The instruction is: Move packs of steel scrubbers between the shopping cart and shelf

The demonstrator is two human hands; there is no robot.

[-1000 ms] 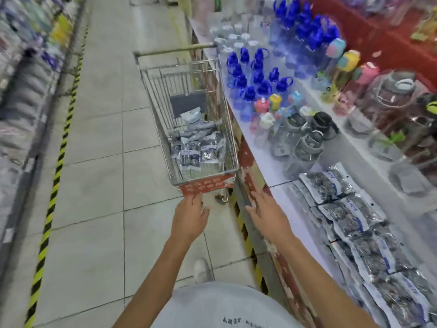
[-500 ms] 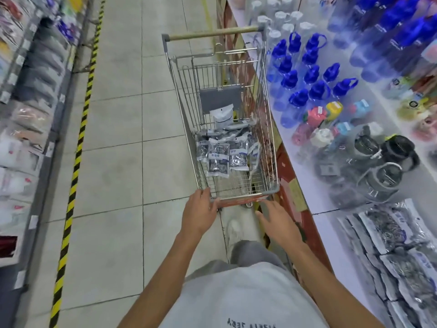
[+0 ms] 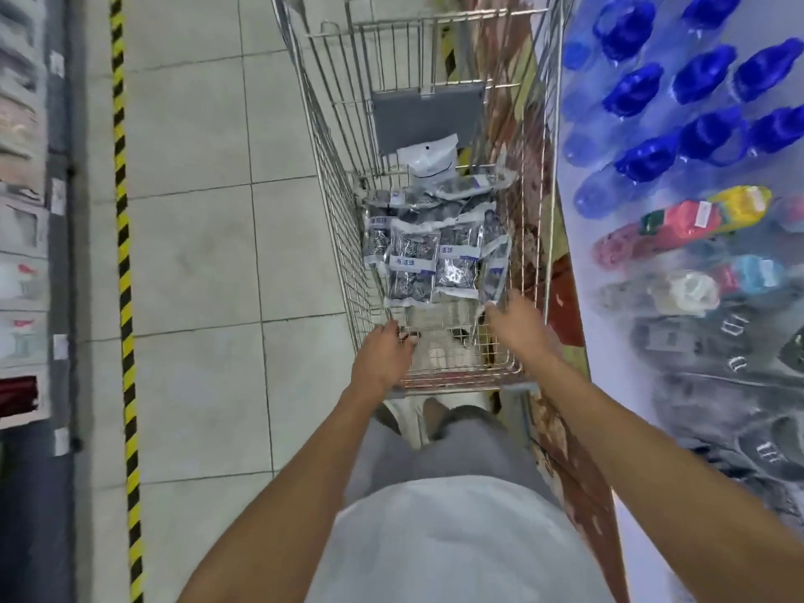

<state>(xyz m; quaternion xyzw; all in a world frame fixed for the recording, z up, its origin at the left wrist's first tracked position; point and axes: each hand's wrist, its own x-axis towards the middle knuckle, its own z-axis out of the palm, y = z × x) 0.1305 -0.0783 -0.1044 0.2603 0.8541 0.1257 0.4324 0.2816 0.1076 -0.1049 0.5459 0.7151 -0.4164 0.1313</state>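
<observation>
Now close over the shopping cart [image 3: 539, 176], much closer than one second ago, when both hands were only at its near end and the shelf packs were in view at the right. Inside the basket, a heap of scrubber packs [image 3: 428, 250], lying flat and overlapping on the wire floor, with one pale empty-looking bag [image 3: 428, 161] behind them against the grey flap [image 3: 428, 117]. Right hand [image 3: 515, 322] reached in over the near rim, fingertips touching the lower corner of the rightmost pack [image 3: 496, 267]; whether already pinching it or only touching, cannot tell, because the fingers are blurred. Left hand [image 3: 383, 356] resting at the near left corner of the cart, fingers curled over the wire. Shelf [image 3: 578, 237] at the right with blue bottles [image 3: 691, 84], just beside the cart. Probably the beginning of taking a pack out toward the shelf. None lifted yet.
</observation>
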